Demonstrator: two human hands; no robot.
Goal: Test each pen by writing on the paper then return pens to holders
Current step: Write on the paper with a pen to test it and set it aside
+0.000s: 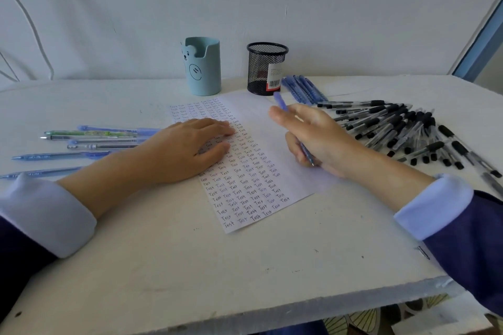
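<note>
Dozens of small handwritten "Test" entries fill the left half of the white paper [253,171], set in close rows and columns, most in dark ink and a few in blue; the right half is bare. The sheet lies slightly askew on the white table [190,266]. The left hand [187,148] rests flat on the written part, fingers loose and holding nothing. The right hand [315,136] grips a blue pen [281,102] over the blank half, its tip just above or on the paper, its translucent blue cap end blurred and pointing toward the wall.

Behind the sheet stand two holders: a pale blue holder [202,66] with a bear face and a round smiley mark, and a black mesh holder [266,68] bearing a white sticker with a barcode and a red patch; its print is too small to read. A row of blue pens [304,88] lies beside the mesh holder. A heap of black-capped clear pens [402,128] spreads to the right. Several blue, green and grey pens [92,139] lie left of the paper.
</note>
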